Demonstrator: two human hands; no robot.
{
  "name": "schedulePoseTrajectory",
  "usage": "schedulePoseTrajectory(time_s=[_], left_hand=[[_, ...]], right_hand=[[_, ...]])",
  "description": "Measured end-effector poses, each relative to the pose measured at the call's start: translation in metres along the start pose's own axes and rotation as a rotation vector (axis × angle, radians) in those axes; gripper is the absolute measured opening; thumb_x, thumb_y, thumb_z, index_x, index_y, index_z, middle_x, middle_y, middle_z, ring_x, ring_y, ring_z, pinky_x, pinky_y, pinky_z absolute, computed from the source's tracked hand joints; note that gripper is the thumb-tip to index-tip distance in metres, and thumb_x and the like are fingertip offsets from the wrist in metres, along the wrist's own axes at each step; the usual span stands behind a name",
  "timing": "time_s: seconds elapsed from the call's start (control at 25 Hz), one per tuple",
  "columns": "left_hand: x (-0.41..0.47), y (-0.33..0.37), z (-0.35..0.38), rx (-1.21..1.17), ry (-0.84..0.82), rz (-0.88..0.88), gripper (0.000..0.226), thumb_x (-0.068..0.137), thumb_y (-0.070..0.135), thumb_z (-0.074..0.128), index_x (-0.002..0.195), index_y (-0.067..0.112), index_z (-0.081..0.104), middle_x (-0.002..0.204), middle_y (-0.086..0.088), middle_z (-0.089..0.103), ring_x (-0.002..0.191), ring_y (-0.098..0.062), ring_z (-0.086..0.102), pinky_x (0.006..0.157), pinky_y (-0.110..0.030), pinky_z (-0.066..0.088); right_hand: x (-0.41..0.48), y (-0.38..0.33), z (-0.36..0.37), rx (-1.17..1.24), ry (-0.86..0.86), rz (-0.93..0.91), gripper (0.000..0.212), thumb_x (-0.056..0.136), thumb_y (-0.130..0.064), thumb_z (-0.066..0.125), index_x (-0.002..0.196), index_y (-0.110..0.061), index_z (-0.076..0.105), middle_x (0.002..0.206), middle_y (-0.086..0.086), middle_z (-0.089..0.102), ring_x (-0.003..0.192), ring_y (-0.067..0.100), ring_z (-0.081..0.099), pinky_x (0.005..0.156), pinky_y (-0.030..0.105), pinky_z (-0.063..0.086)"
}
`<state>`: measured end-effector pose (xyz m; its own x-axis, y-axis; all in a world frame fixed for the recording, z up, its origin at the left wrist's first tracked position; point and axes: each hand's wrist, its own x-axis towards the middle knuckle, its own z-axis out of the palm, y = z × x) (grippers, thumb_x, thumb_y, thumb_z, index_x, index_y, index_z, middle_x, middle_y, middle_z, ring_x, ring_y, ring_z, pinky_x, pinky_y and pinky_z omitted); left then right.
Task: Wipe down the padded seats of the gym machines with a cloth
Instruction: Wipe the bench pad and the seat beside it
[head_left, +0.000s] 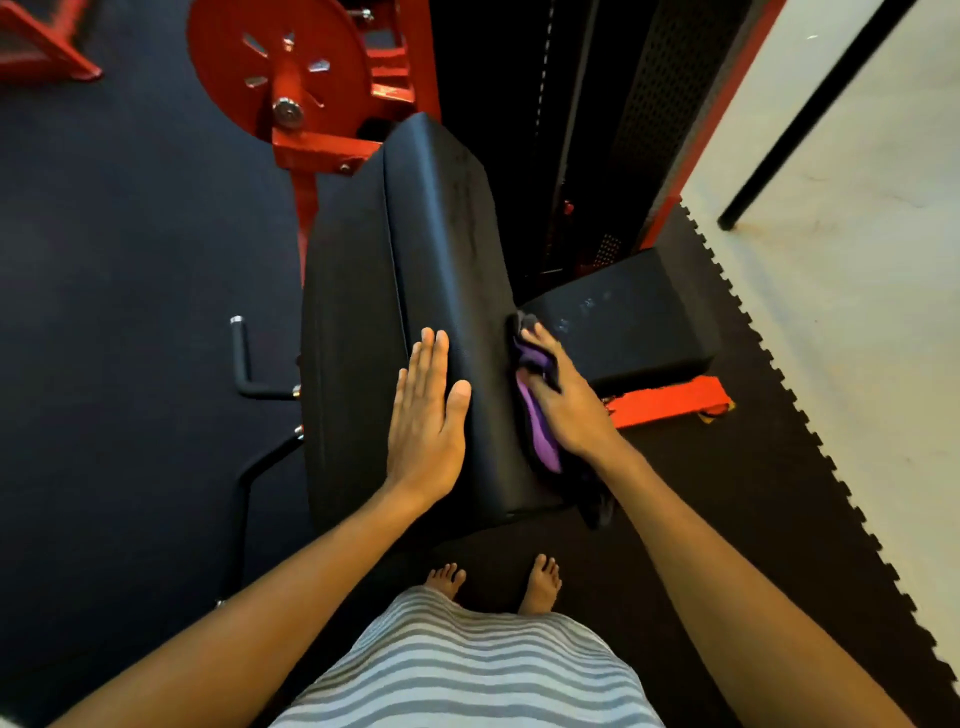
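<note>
- My left hand (428, 410) lies flat on the long pad (441, 234). The fingers are straight and close together, pointing to 12 o'clock, and it grips nothing.
- My right hand (563, 400) has its fingers curled over the cloth (543, 441) and presses it against the right edge of the same pad.
- The cloth is purple with black parts. It sits under my right palm, and 1 dark end hangs toward 6 o'clock, past the near corner of the pad.
- The long pad is black and runs from 6 o'clock to 12 o'clock in the middle of the view. A seam divides it into 2 strips.
- The small seat pad (623, 322), also black, is at 3 o'clock from my right hand, just beside the long pad. Some pale marks show on its top.
- A red frame bar (670, 402) lies under this small pad.
- A red disc (275, 67) stands at 11 o'clock, near the far end of the long pad.
- A black handle (240, 353) with a silver tip is at 9 o'clock from my left hand, apart from the pad.
- The black rubber floor (130, 234) meets a pale floor (857, 260) at 3 o'clock along a toothed edge.
- My 2 bare feet (444, 577) are at 6 o'clock, near the close end of the pad.
</note>
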<state>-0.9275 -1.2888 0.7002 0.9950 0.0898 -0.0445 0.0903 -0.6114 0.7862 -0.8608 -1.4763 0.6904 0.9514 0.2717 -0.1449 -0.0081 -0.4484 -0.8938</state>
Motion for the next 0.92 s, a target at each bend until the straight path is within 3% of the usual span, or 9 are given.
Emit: schedulePoseTrajectory(time_s=[0.12,0.28,0.44,0.64,0.8,0.92], left_hand=[[-0.002,0.004,0.002,0.018,0.038,-0.041,0.065,0.104,0.049,0.02,0.162,0.026,0.003,0.168,0.015,-0.004,0.15,0.009,-0.01,0.124,-0.024,-0.007],[-0.002,0.014,0.006,-0.001,0.095,-0.122,0.06,0.105,0.043,0.02,0.161,0.027,0.007,0.168,0.017,-0.001,0.15,0.01,-0.007,0.124,-0.022,-0.008],[-0.003,0.02,0.013,0.028,0.135,-0.167,0.052,0.111,0.029,0.018,0.162,0.027,0.007,0.168,0.015,-0.002,0.151,0.008,-0.008,0.124,-0.023,-0.009],[-0.003,0.025,0.013,0.007,0.152,-0.173,0.054,0.11,0.035,0.02,0.162,0.027,0.008,0.168,0.016,0.001,0.151,0.008,-0.006,0.125,-0.025,-0.007],[-0.003,0.03,0.01,0.046,0.141,-0.182,0.055,0.111,0.033,0.026,0.162,0.027,0.008,0.169,0.013,0.001,0.152,0.003,-0.006,0.126,-0.029,-0.007],[-0.008,0.035,0.012,0.046,0.13,-0.199,0.057,0.111,0.034,0.026,0.162,0.024,0.006,0.169,0.01,-0.001,0.153,0.0,-0.007,0.127,-0.033,-0.008]], right_hand=[[0.046,-0.025,0.001,-0.102,-0.004,0.007,0.058,0.103,-0.035,0.056,0.157,-0.038,0.034,0.164,-0.02,0.027,0.152,0.004,0.024,0.124,0.039,0.024],[0.001,-0.033,0.006,-0.189,-0.098,-0.377,0.061,0.098,-0.028,0.062,0.155,-0.031,0.041,0.166,-0.017,0.025,0.154,0.001,0.012,0.126,0.03,0.016],[-0.047,-0.005,0.001,-0.232,-0.164,-0.538,0.061,0.097,-0.038,0.053,0.156,-0.026,0.04,0.166,-0.009,0.029,0.156,0.009,0.014,0.127,0.043,0.019],[0.01,-0.028,0.013,-0.255,-0.1,-0.492,0.06,0.097,-0.03,0.054,0.155,-0.026,0.042,0.166,-0.009,0.029,0.156,0.01,0.014,0.125,0.035,0.024],[0.055,-0.036,0.008,-0.16,-0.016,-0.113,0.057,0.104,-0.041,0.051,0.157,-0.036,0.033,0.166,-0.015,0.027,0.153,0.008,0.022,0.121,0.04,0.029],[0.028,-0.022,0.007,-0.182,0.006,0.008,0.058,0.103,-0.053,0.045,0.157,-0.04,0.029,0.166,-0.018,0.023,0.153,0.013,0.025,0.12,0.044,0.03]])
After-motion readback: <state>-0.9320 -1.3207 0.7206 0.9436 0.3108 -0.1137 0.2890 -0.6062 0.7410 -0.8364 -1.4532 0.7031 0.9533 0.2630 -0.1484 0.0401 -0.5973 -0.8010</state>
